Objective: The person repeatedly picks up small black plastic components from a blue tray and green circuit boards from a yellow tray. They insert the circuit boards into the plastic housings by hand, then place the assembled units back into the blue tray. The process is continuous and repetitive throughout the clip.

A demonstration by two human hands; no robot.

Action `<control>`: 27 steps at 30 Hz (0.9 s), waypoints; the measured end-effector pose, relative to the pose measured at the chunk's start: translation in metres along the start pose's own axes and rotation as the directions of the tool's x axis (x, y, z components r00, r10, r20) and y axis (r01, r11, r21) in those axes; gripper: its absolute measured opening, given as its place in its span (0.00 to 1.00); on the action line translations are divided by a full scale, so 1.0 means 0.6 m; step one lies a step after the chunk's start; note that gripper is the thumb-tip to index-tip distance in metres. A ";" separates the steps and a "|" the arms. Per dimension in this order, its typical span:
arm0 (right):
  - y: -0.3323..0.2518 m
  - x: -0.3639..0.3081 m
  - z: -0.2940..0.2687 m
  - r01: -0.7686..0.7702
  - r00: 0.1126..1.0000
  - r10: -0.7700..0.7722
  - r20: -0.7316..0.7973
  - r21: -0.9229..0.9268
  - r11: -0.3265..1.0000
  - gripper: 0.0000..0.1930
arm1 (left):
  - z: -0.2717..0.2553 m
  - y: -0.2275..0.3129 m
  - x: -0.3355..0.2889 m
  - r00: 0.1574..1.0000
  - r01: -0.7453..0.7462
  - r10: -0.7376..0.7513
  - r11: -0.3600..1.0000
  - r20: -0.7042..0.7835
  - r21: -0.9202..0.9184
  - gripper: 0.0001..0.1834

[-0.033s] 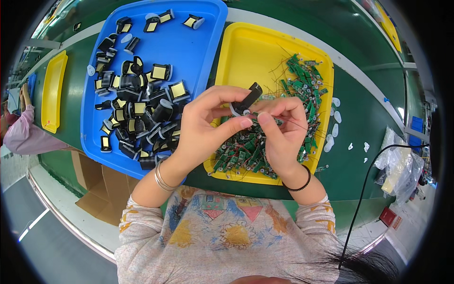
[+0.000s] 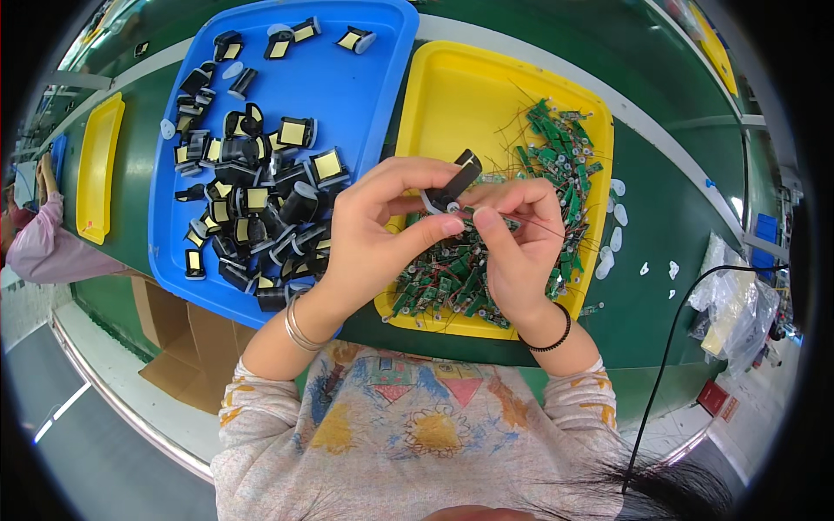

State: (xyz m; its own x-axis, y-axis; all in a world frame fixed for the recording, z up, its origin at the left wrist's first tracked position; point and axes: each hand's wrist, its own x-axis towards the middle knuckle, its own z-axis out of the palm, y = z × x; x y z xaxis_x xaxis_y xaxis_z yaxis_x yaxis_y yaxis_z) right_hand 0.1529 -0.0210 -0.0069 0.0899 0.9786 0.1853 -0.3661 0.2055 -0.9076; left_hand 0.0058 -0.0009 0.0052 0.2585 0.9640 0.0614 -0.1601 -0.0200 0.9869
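**Black holder and small board pinched together over the yellow tray**

Head view: nothing has visibly changed from the other picture, taken at the same instant; both hands sit in the same pose, so the fitting work looks mid-step. The left hand (image 2: 373, 230) has a closed grip on a black holder (image 2: 455, 182), thumb below and fingers above. Its long axis runs diagonally, the far end pointing up and to the right, away from the person. The right hand (image 2: 521, 247) pinches a small green board (image 2: 495, 219) with thin wires just beside that grip. Below the grip lies the yellow tray (image 2: 452, 95) of boards; left of it, the blue tray (image 2: 365, 78) of black parts, on the green worktop (image 2: 669, 226).
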 end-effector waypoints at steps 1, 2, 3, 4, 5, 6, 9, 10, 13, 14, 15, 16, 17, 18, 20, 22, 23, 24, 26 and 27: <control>0.000 -0.001 0.002 0.004 1.000 -0.004 0.006 0.007 1.000 0.10 | 0.000 0.001 0.000 0.999 -0.033 0.034 0.999 -0.016 0.042 0.17; 0.000 -0.002 0.003 -0.004 1.000 0.004 0.002 0.016 1.000 0.10 | -0.001 -0.001 0.000 0.994 -0.106 0.109 0.985 -0.012 0.138 0.17; 0.000 -0.002 0.003 -0.012 1.000 0.012 -0.002 0.025 1.000 0.10 | -0.003 -0.004 0.002 0.983 -0.178 0.183 0.956 -0.001 0.232 0.17; -0.001 -0.003 0.004 -0.020 1.000 0.020 -0.006 0.034 0.999 0.10 | -0.005 -0.006 0.002 0.967 -0.246 0.254 0.914 0.018 0.323 0.17; 0.001 -0.003 0.003 -0.019 1.000 0.020 -0.016 0.040 0.999 0.11 | -0.004 -0.003 0.002 0.972 -0.226 0.233 0.914 0.019 0.337 0.18; 0.003 -0.004 0.001 -0.019 0.999 0.020 -0.027 0.046 0.999 0.11 | -0.002 0.003 0.001 0.977 -0.206 0.212 0.913 0.021 0.351 0.18; 0.004 -0.003 0.000 0.022 0.999 -0.020 -0.031 0.050 0.999 0.11 | 0.003 0.007 -0.001 0.985 -0.166 0.174 0.954 -0.011 0.251 0.19; 0.004 -0.003 0.000 0.041 0.999 -0.040 -0.028 0.049 0.998 0.11 | 0.005 0.006 -0.002 0.986 -0.156 0.164 0.969 -0.026 0.191 0.19; 0.004 -0.007 0.002 0.112 0.994 -0.112 -0.016 -0.010 0.994 0.12 | 0.007 0.004 -0.003 0.987 -0.149 0.158 0.975 -0.040 0.166 0.17; 0.004 -0.007 0.002 0.120 0.993 -0.120 -0.002 -0.019 0.993 0.12 | 0.007 0.002 -0.003 0.986 -0.154 0.162 0.977 -0.045 0.146 0.17; 0.003 -0.008 0.003 0.128 0.992 -0.128 0.012 -0.027 0.991 0.12 | 0.008 0.000 -0.003 0.985 -0.159 0.167 0.979 -0.050 0.126 0.16; 0.003 -0.008 0.004 0.136 0.990 -0.135 0.027 -0.035 0.990 0.12 | 0.008 -0.001 -0.003 0.984 -0.165 0.171 0.981 -0.055 0.106 0.16; 0.003 -0.008 0.004 0.135 0.991 -0.134 0.032 -0.035 0.990 0.12 | 0.008 -0.001 -0.003 0.985 -0.161 0.166 0.983 -0.049 0.083 0.15; 0.002 -0.008 0.003 0.134 0.990 -0.132 0.037 -0.034 0.990 0.12 | 0.008 -0.001 -0.003 0.986 -0.158 0.160 0.986 -0.044 0.061 0.14; 0.001 -0.008 0.003 0.139 0.989 -0.138 0.047 -0.036 0.990 0.12 | 0.008 -0.002 -0.004 0.989 -0.146 0.146 0.989 -0.032 0.004 0.13; 0.001 -0.008 0.004 0.153 0.987 -0.150 0.055 -0.041 0.987 0.12 | 0.007 -0.004 -0.004 0.992 -0.129 0.128 0.990 -0.018 -0.065 0.12; 0.001 -0.008 0.004 0.166 0.985 -0.164 0.062 -0.042 0.985 0.12 | 0.007 -0.004 -0.004 0.992 -0.128 0.127 0.989 -0.013 -0.078 0.12; 0.002 -0.007 0.003 0.180 0.982 -0.177 0.069 -0.043 0.983 0.12 | 0.007 -0.004 -0.004 0.992 -0.127 0.126 0.988 -0.009 -0.092 0.12; 0.003 -0.007 0.003 0.191 0.979 -0.187 0.078 -0.042 0.981 0.12 | 0.006 -0.004 -0.004 0.993 -0.115 0.115 0.987 -0.003 -0.114 0.12; 0.003 -0.007 0.003 0.188 0.980 -0.184 0.080 -0.040 0.981 0.12 | 0.005 -0.003 -0.005 0.994 -0.105 0.106 0.987 -0.001 -0.122 0.11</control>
State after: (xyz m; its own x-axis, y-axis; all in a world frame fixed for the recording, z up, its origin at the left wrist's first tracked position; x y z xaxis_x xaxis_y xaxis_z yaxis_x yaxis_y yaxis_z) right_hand 0.1501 -0.0249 -0.0086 0.0813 0.9218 0.3791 -0.3051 0.3851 -0.8710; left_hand 0.0081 -0.0047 0.0036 0.2392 0.9568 0.1651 -0.3009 -0.0886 0.9495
